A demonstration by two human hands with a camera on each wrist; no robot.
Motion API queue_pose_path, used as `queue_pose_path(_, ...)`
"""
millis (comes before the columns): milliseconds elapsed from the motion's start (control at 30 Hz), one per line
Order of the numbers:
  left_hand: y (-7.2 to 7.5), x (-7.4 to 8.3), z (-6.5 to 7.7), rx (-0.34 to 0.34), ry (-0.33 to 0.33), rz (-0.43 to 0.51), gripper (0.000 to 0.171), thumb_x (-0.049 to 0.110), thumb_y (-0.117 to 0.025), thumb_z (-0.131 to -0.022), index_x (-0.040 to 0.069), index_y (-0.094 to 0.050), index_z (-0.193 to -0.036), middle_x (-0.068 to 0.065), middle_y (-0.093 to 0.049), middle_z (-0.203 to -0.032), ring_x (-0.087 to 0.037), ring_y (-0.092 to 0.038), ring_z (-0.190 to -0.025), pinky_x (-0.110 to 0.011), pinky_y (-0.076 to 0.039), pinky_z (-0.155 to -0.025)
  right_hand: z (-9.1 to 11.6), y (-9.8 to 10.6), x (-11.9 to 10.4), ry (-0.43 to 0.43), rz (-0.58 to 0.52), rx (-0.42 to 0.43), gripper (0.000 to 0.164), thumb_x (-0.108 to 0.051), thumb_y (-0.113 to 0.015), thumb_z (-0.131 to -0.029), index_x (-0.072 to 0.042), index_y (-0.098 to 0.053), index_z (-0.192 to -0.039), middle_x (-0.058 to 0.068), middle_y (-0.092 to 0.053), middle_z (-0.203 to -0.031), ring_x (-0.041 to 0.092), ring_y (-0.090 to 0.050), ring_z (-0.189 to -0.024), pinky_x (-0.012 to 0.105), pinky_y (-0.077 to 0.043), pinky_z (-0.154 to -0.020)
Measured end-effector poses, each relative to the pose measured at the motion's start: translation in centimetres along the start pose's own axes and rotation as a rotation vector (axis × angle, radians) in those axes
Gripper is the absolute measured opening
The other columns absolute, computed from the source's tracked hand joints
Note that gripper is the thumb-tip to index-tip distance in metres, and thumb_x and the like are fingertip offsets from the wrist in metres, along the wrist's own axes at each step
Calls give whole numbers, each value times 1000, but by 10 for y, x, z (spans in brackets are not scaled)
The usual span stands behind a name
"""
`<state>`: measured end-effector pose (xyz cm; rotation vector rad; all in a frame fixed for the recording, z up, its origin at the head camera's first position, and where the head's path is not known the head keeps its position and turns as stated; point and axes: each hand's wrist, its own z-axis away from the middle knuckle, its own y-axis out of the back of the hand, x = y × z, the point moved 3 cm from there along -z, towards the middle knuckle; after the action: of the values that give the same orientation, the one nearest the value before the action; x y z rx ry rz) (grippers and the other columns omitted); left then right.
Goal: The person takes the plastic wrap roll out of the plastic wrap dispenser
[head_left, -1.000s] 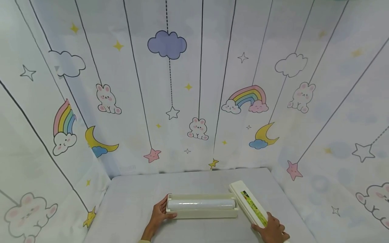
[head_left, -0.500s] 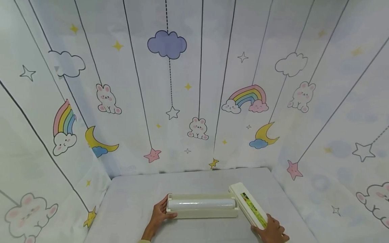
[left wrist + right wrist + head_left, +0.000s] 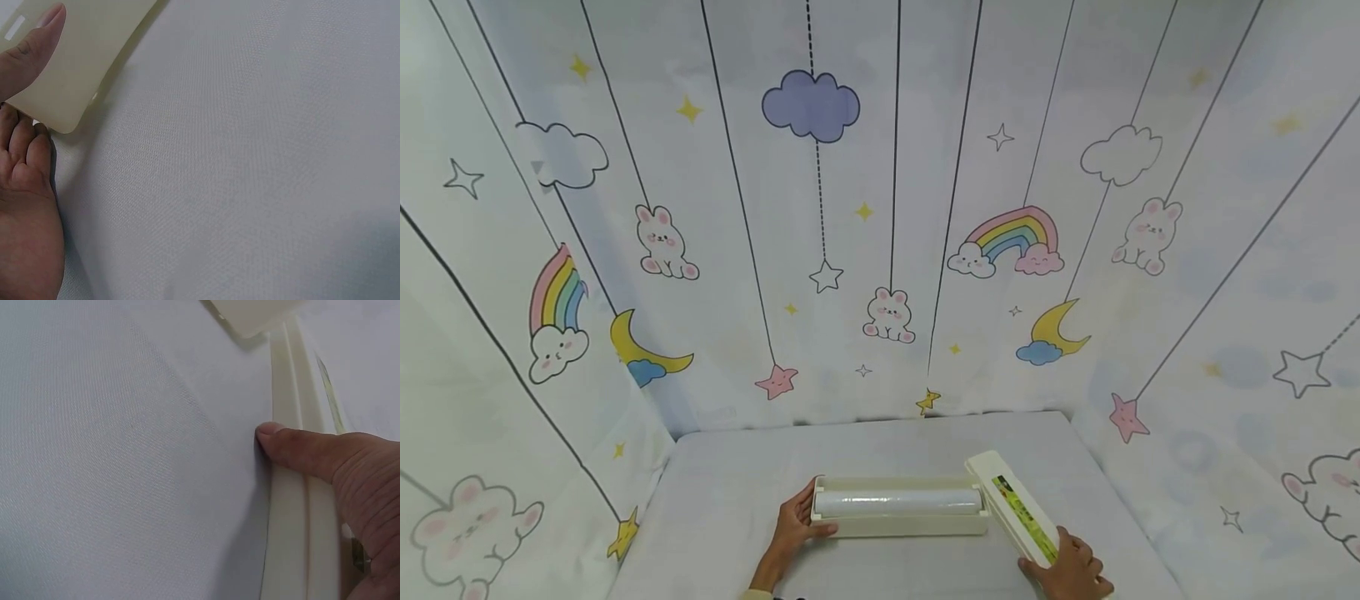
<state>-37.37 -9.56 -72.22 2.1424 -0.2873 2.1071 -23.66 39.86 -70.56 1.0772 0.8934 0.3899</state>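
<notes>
A long cream dispenser box (image 3: 910, 527) lies open on the table, with a shiny roll of cling film (image 3: 898, 502) inside it. At the box's left end my left hand (image 3: 793, 529) grips it, thumb on the front wall and fingers round the end. The left wrist view shows that thumb (image 3: 37, 53) flat on the cream wall. Slanting beside the box's right end is its long lid (image 3: 1018, 512) with a green-yellow label. My right hand (image 3: 1067, 567) holds the lid's near end, its thumb (image 3: 300, 447) along the side edge; its other fingers are mostly hidden in the right wrist view.
A white cloth covers the table (image 3: 737, 467). White curtains (image 3: 835, 333) printed with bunnies, stars, clouds and rainbows hang behind and on both sides, meeting the table edges.
The head view has shifted very slightly. Both hands, the box and the lid stay in the same places.
</notes>
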Motion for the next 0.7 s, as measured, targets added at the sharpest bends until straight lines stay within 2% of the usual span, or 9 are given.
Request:
queue_pose_path(100, 1, -1, 2, 4, -7, -7, 102, 0, -90, -69, 3, -36, -155, -18, -38, -160, -35, -40, -147, -13, -46, -109, 1, -1, 0, -13, 3, -29, 142, -84, -81, -39, -2, -36, -145, 38, -37, -133, 56, -39, -113, 70, -34, -88)
queue_pose_path(200, 2, -1, 3, 6, -7, -3, 103, -1, -90, -68, 2, -36, -155, -19, -37, -160, -33, -41, -146, -12, -46, -108, 2, -3, 0, -37, 10, -50, 143, -84, -82, -35, 0, -38, -143, 38, -37, -132, 55, -38, -112, 70, -35, -87)
queue_pose_path(333, 3, -1, 2, -5, -31, -7, 102, -1, -89, -69, 1, -34, -155, -21, -35, -160, -26, -44, -145, -9, -45, -106, 1, -3, -3, -52, 24, -29, 141, -81, -84, -36, 0, -40, -142, 37, -39, -131, 55, -40, -111, 71, -36, -89)
queue_pose_path(400, 3, -1, 2, -10, -40, -4, 103, -1, -89, -69, 1, -34, -155, -22, -35, -160, -27, -44, -145, -9, -46, -106, 0, -3, -5, -51, 47, -19, 143, -82, -83, -35, 1, -39, -143, 37, -39, -131, 54, -41, -111, 72, -35, -91)
queue_pose_path(567, 2, 0, 2, -2, -23, 29, 104, -2, -90, -67, 2, -35, -155, -19, -36, -161, -36, -39, -147, -15, -46, -110, -1, 0, -9, -53, 126, -7, 145, -82, -83, -34, 4, -40, -142, 36, -43, -128, 53, -46, -108, 74, -34, -96)
queue_pose_path(700, 1, 2, 1, 1, -19, 62, 103, -4, -90, -67, 3, -37, -155, -18, -38, -160, -38, -38, -148, -20, -45, -113, 0, 2, -12, -52, 158, -26, 146, -85, -82, -34, 6, -41, -140, 38, -46, -125, 54, -47, -107, 73, -36, -96)
